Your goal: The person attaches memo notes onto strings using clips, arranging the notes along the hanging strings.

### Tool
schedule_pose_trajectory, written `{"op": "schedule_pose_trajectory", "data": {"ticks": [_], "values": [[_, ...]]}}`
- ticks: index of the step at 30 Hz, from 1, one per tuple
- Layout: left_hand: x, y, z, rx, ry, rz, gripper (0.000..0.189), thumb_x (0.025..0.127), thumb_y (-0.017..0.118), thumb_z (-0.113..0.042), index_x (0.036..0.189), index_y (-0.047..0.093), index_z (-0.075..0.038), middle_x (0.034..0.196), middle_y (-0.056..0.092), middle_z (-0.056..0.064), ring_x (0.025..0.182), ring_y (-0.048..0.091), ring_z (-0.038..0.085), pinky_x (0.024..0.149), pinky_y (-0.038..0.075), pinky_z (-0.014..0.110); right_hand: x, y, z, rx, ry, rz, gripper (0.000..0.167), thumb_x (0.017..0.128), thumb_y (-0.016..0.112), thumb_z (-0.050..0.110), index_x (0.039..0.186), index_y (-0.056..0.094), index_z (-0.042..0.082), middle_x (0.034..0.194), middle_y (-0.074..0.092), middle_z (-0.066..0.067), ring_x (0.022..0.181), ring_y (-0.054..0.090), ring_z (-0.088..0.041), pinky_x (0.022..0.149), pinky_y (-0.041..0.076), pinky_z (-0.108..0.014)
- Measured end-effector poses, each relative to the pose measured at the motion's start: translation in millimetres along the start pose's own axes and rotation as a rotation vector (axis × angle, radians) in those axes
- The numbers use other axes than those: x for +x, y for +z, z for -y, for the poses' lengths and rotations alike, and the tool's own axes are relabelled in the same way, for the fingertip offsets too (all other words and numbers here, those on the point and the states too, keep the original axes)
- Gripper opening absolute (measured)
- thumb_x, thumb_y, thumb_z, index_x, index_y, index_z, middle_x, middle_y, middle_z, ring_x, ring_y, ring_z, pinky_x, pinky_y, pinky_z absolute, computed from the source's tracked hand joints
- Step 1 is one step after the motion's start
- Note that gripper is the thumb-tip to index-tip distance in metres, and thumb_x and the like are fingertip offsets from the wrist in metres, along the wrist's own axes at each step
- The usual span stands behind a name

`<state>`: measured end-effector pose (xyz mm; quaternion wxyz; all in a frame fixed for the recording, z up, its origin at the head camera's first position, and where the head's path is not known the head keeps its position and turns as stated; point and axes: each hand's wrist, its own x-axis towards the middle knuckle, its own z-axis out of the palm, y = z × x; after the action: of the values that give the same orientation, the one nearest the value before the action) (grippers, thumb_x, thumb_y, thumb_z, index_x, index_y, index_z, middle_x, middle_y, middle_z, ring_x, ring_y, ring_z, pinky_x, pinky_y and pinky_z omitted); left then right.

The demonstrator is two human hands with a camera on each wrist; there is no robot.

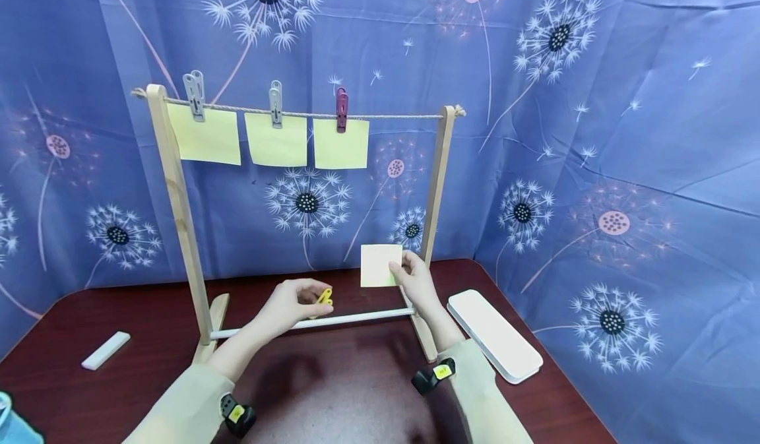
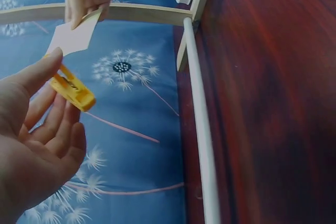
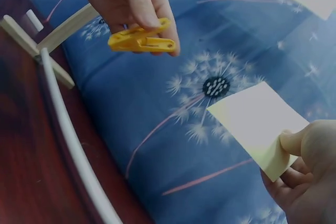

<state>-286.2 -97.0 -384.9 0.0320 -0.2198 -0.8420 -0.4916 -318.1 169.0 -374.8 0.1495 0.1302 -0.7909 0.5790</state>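
A yellow clothespin (image 3: 140, 39) is pinched between the thumb and fingers of my left hand (image 1: 297, 301), above the white crossbar of the wooden stand. My right hand (image 1: 415, 280) grips a pale yellow sticky note (image 1: 377, 266) by its right edge, thumb on the front. The note is held upright, to the right of the clothespin and apart from it. Over both hands runs a rope (image 1: 404, 116), on which three yellow notes hang in a row. Two grey clothespins (image 1: 276, 104) and a dark red clothespin (image 1: 342, 109) hold them.
The rope is tied between two wooden posts (image 1: 438, 180), joined low down by a white crossbar (image 1: 350, 318). A long white case (image 1: 495, 336) lies at the right on the dark red table (image 1: 332, 391). At the left are a small white block (image 1: 105, 350) and a blue container (image 1: 14, 424).
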Motion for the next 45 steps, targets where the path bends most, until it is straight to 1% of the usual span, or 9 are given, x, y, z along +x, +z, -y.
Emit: {"op": "schedule_pose_trajectory", "data": {"ticks": [5,13,17,23,29,32,40,42,45], "values": [[12.7,-6.2,-22.1,-0.006,0.014,0.004,0.041,0.080,0.081,-0.022,0.116,0.069,-0.003,0.089,0.073,0.006,0.079,0.067,0.012,0.067,0.053,0.026,12.9,-7.4,20.3,-0.041,-0.039,-0.048,0.021,0.096,0.060,0.010,0.111,0.061,-0.005,0.102,0.066,-0.022,0.077,0.060,-0.007,0.067,0.047,-0.021],[39.0,-26.5,-66.7,0.097,0.079,0.129,0.035,0.080,0.081,-0.020,0.109,0.071,-0.005,0.095,0.073,0.007,0.087,0.070,0.017,0.075,0.057,0.030,31.1,-26.5,54.2,-0.080,-0.107,-0.100,0.024,0.095,0.063,0.010,0.112,0.063,-0.006,0.098,0.070,-0.028,0.072,0.061,-0.001,0.064,0.047,-0.017],[52.5,-37.1,-84.6,0.124,0.116,0.151,0.036,0.080,0.081,-0.017,0.111,0.070,-0.003,0.097,0.073,0.009,0.090,0.070,0.019,0.080,0.058,0.032,39.4,-32.6,68.7,-0.113,-0.157,-0.141,0.023,0.094,0.064,0.010,0.110,0.065,-0.006,0.098,0.071,-0.027,0.070,0.060,0.003,0.063,0.045,-0.016],[65.5,-52.0,-113.1,0.137,0.135,0.109,0.041,0.082,0.079,-0.016,0.120,0.068,-0.005,0.105,0.073,0.012,0.097,0.070,0.023,0.081,0.057,0.035,48.9,-33.5,89.2,-0.113,-0.213,-0.156,0.024,0.094,0.064,0.009,0.112,0.064,-0.006,0.100,0.071,-0.026,0.073,0.064,0.000,0.065,0.047,-0.014],[76.0,-66.3,-139.5,0.144,0.179,0.081,0.041,0.084,0.078,-0.017,0.121,0.068,-0.006,0.106,0.073,0.013,0.099,0.070,0.023,0.081,0.057,0.036,53.1,-33.6,107.0,-0.110,-0.241,-0.157,0.024,0.095,0.063,0.008,0.114,0.063,-0.007,0.104,0.070,-0.026,0.088,0.072,-0.031,0.067,0.049,-0.013],[80.3,-73.1,-151.4,0.144,0.189,0.072,0.043,0.084,0.078,-0.019,0.124,0.066,-0.007,0.107,0.073,0.014,0.101,0.070,0.023,0.087,0.055,0.039,54.5,-35.5,115.2,-0.110,-0.257,-0.159,0.024,0.095,0.062,0.008,0.114,0.063,-0.007,0.105,0.070,-0.026,0.092,0.071,-0.038,0.066,0.048,-0.013],[96.0,-77.2,-189.4,0.006,0.244,0.014,0.044,0.083,0.078,-0.009,0.124,0.065,-0.002,0.112,0.070,0.018,0.102,0.067,0.025,0.092,0.053,0.034,63.5,-44.6,134.6,-0.127,-0.312,-0.214,0.023,0.095,0.061,0.007,0.113,0.062,-0.009,0.103,0.069,-0.027,0.090,0.071,-0.036,0.064,0.047,-0.012],[100.2,-76.7,-199.3,0.002,0.265,-0.003,0.043,0.082,0.078,-0.007,0.123,0.066,-0.001,0.111,0.070,0.018,0.101,0.068,0.025,0.090,0.054,0.032,65.9,-46.1,138.7,-0.132,-0.322,-0.218,0.024,0.096,0.061,0.008,0.114,0.062,-0.008,0.103,0.069,-0.026,0.088,0.072,-0.030,0.063,0.048,-0.012],[105.1,-76.3,-213.8,0.018,0.283,-0.025,0.042,0.081,0.079,-0.008,0.122,0.067,-0.002,0.111,0.070,0.017,0.099,0.069,0.024,0.087,0.055,0.030,68.1,-47.0,143.7,-0.121,-0.330,-0.220,0.025,0.096,0.061,0.008,0.114,0.062,-0.008,0.103,0.069,-0.026,0.079,0.070,-0.013,0.062,0.047,-0.013]]}}
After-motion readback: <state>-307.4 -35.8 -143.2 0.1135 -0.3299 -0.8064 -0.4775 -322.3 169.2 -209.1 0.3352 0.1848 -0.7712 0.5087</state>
